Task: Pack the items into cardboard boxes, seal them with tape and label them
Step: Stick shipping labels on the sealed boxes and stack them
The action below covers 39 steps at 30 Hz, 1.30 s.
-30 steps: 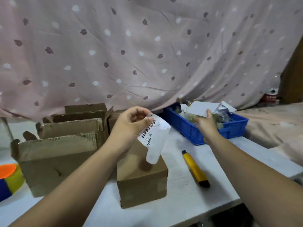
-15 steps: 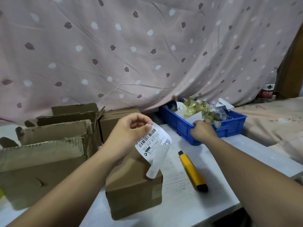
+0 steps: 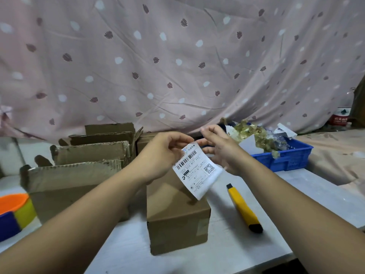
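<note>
A closed, taped cardboard box (image 3: 177, 220) stands on the white table (image 3: 227, 250) in front of me. Above it my left hand (image 3: 164, 153) pinches the top edge of a white shipping label (image 3: 197, 171) with a barcode and a QR code. My right hand (image 3: 221, 149) is right beside the label's upper right corner, fingers spread and blurred; whether they touch the label I cannot tell. The label hangs tilted over the box top, apart from it.
Several open cardboard boxes (image 3: 79, 180) stand at the left. A yellow utility knife (image 3: 244, 209) lies right of the sealed box. A blue bin (image 3: 284, 157) of packaged items sits at the back right. Orange, yellow and blue tape rolls (image 3: 13, 212) lie at the far left.
My right hand left the blue bin and came back to the label's upper corner. My left hand kept hold of the label, which now faces me more squarely.
</note>
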Each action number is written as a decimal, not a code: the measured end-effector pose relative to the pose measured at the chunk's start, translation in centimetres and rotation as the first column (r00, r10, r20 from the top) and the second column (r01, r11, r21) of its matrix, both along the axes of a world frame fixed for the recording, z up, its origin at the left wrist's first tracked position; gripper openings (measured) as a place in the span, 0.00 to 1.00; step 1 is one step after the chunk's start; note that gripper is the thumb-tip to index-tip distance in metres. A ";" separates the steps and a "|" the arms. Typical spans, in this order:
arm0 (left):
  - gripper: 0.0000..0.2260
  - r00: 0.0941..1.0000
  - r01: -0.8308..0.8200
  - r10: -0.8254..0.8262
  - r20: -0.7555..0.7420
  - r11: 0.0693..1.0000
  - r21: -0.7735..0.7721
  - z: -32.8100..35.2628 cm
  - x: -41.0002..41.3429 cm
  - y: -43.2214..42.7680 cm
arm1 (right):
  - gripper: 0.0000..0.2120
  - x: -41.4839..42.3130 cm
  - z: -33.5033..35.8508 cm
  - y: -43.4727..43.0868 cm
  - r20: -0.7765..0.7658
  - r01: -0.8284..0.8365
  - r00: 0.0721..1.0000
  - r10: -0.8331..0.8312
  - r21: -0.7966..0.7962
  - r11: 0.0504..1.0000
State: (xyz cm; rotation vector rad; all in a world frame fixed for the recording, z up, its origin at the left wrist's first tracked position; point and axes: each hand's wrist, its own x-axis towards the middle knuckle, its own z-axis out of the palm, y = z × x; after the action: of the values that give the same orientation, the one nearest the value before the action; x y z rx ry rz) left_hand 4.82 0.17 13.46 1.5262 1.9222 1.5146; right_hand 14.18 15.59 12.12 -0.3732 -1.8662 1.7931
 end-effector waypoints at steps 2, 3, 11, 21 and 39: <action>0.17 0.999 0.008 -0.009 -0.046 1.000 -0.014 0.7 -0.4 -0.6 | 0.22 0.3 0.6 -1.3 0.021 -0.113 0.993 0.113 0.001 0.994; 0.17 0.998 0.006 -0.007 -0.069 1.000 -0.027 1.1 -0.6 -0.9 | 0.20 0.5 0.8 -1.8 0.030 -0.138 0.990 0.138 0.002 0.990; 0.27 0.995 -0.097 0.097 -0.027 0.995 0.011 1.9 -2.1 -1.9 | 0.14 0.6 0.5 -4.3 -0.091 -0.050 0.995 0.049 -0.007 0.999; 0.16 0.893 -0.284 0.262 0.366 0.959 0.007 -3.5 -1.9 -2.7 | 0.11 -0.6 -2.3 -5.1 -0.029 0.127 0.992 -0.126 0.031 0.991; 0.17 0.915 -0.404 0.404 -0.014 0.911 -0.082 -6.3 -3.5 -2.3 | 0.08 -1.8 -4.6 -4.7 0.206 0.137 0.946 -0.251 0.446 0.884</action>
State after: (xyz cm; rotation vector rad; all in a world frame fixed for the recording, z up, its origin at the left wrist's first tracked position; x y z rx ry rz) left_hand 1.37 -2.13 7.12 1.1340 2.3766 1.5584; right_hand 12.43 10.92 7.52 -0.6270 -2.2436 1.1991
